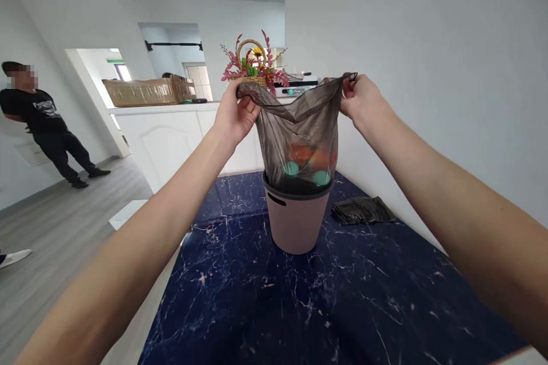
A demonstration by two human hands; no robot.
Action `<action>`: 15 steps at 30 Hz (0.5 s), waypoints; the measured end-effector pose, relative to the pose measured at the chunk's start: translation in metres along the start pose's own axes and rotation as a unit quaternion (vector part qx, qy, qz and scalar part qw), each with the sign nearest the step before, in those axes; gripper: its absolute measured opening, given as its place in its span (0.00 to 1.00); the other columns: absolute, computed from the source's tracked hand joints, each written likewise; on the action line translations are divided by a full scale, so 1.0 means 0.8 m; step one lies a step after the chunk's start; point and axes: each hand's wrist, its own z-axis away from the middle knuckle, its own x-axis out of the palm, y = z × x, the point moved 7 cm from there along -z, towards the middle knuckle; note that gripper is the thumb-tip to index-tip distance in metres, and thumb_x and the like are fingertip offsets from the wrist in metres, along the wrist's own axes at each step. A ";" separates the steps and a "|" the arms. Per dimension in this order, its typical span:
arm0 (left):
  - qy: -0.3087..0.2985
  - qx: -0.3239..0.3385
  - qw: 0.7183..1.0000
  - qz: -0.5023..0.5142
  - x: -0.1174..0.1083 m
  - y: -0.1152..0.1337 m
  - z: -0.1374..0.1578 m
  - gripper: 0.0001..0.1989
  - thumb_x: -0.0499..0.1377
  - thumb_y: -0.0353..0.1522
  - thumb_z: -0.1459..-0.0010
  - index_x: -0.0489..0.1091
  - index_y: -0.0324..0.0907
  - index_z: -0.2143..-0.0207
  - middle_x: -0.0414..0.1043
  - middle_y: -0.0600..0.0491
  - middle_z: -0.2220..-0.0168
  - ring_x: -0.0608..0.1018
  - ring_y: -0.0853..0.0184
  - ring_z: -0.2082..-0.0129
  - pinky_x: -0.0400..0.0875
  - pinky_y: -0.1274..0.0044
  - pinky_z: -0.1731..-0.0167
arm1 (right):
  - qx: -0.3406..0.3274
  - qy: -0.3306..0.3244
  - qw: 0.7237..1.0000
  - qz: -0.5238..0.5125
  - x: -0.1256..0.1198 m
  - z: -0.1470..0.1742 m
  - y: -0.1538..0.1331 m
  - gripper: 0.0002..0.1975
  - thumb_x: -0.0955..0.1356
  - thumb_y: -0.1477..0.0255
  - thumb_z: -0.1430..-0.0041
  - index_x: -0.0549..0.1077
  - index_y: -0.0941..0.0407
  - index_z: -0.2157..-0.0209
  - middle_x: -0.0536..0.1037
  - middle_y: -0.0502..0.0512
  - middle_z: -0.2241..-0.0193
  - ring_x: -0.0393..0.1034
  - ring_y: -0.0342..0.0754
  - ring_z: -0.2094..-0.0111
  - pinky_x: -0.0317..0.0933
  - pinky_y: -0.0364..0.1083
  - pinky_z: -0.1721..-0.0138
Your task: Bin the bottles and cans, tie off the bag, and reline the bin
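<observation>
A thin, see-through dark garbage bag (299, 131) is stretched upward, its lower part down inside a pinkish trash can (297, 225) with a dark rim. My left hand (237, 113) grips the bag's top edge on the left side, fingers closed round the film. At the opposite top corner my right hand (360, 97) pinches the edge, holding the mouth spread wide. Orange and green shapes show through the film; whether they lie in the bag or behind it I cannot tell. On the table to the right of the can lies a folded black plastic bag (363, 210).
The can stands on a dark blue marbled table (257, 302), with a wall along its right. Beyond are a white counter (171, 140), a flower basket (256, 68) and a taped cardboard box (143, 92). A person (45, 117) stands at the far left.
</observation>
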 end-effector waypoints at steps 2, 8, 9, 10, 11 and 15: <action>-0.035 0.018 0.999 -0.010 0.021 0.017 0.007 0.09 0.69 0.30 0.38 0.70 0.44 0.67 0.76 0.54 0.72 0.82 0.68 0.74 0.80 0.81 0.67 | 0.012 -0.013 1.000 0.010 0.017 0.008 -0.020 0.20 0.56 0.83 0.26 0.61 0.51 0.72 0.63 0.42 0.77 0.68 0.38 0.74 0.75 0.41 0.68; -0.050 0.060 0.997 -0.008 0.067 0.074 0.047 0.10 0.60 0.31 0.31 0.66 0.45 0.68 0.72 0.56 0.75 0.79 0.70 0.76 0.78 0.81 0.68 | -0.055 -0.108 0.986 0.111 0.076 0.024 -0.086 0.24 0.63 0.80 0.29 0.54 0.46 0.78 0.58 0.42 0.80 0.62 0.42 0.70 0.70 0.44 0.65; -0.049 0.064 0.997 -0.004 0.074 0.085 0.056 0.12 0.59 0.31 0.30 0.64 0.45 0.69 0.71 0.56 0.76 0.78 0.70 0.77 0.78 0.80 0.69 | -0.067 -0.127 0.982 0.126 0.086 0.028 -0.096 0.24 0.63 0.80 0.30 0.54 0.44 0.78 0.58 0.43 0.81 0.62 0.42 0.68 0.69 0.44 0.63; -0.049 0.071 0.996 -0.003 0.080 0.096 0.064 0.13 0.59 0.31 0.30 0.63 0.46 0.70 0.70 0.56 0.76 0.77 0.70 0.77 0.77 0.79 0.71 | -0.077 -0.140 0.978 0.131 0.095 0.031 -0.106 0.24 0.61 0.80 0.29 0.54 0.44 0.78 0.58 0.43 0.80 0.62 0.42 0.67 0.69 0.44 0.61; -0.048 0.079 0.996 -0.008 0.085 0.108 0.073 0.14 0.59 0.31 0.30 0.62 0.47 0.70 0.69 0.56 0.76 0.75 0.70 0.78 0.74 0.79 0.74 | -0.086 -0.149 0.977 0.127 0.104 0.036 -0.116 0.24 0.58 0.81 0.29 0.54 0.43 0.78 0.58 0.43 0.80 0.63 0.41 0.66 0.68 0.44 0.59; -0.032 0.121 0.991 -0.054 0.102 0.159 0.108 0.17 0.64 0.30 0.35 0.59 0.48 0.72 0.63 0.58 0.79 0.64 0.70 0.81 0.59 0.78 0.82 | -0.120 -0.177 0.969 0.123 0.140 0.070 -0.154 0.24 0.50 0.80 0.27 0.52 0.44 0.76 0.60 0.45 0.77 0.69 0.37 0.61 0.69 0.42 0.56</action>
